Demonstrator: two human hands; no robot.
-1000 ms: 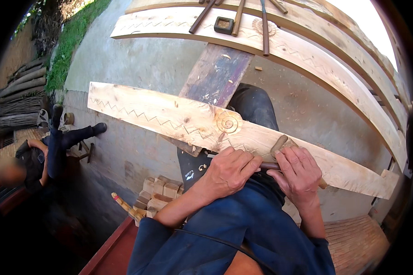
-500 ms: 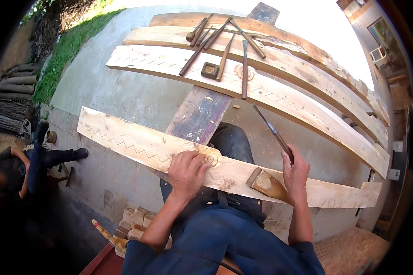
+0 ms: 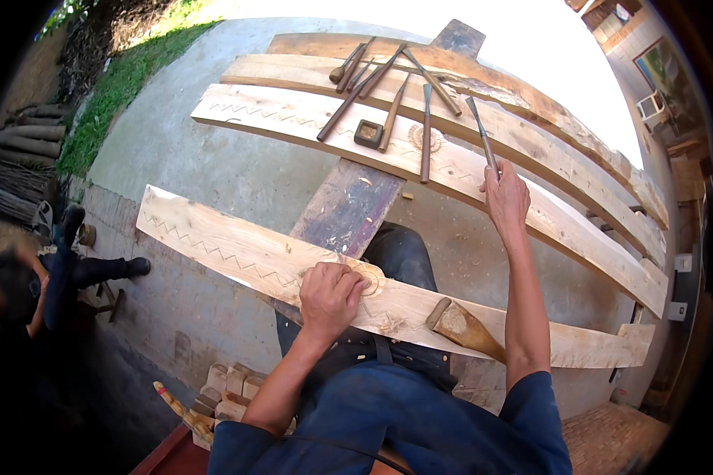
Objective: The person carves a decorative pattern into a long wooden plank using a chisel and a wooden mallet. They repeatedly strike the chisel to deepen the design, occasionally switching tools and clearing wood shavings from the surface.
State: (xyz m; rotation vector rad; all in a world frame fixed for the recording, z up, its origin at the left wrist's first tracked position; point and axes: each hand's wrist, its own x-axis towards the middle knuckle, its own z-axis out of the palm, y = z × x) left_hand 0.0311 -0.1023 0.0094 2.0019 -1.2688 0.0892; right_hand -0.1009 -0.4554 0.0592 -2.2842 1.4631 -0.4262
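Observation:
A pale wooden board (image 3: 214, 249) with a zigzag line along it lies across in front of me. My left hand (image 3: 330, 302) rests on it, fingers curled in beside a round carved rosette (image 3: 370, 279); whatever may be inside them is hidden. My right hand (image 3: 505, 196) grips a chisel (image 3: 482, 133) by its handle, blade pointing up and away, over the nearest of the far boards (image 3: 293, 113). On the near board, under my right forearm, lies a wooden mallet (image 3: 463, 326).
Several chisels (image 3: 426, 134) and a small square dark block (image 3: 368, 133) lie on the far boards, near another rosette (image 3: 425, 136). A dark plank (image 3: 348, 202) runs beneath the boards. Wood offcuts (image 3: 228, 389) sit lower left. A person (image 3: 71, 265) sits at left.
My right hand has carried the chisel up and away from the near board to the far boards. My left hand's fingers have curled in tighter beside the rosette.

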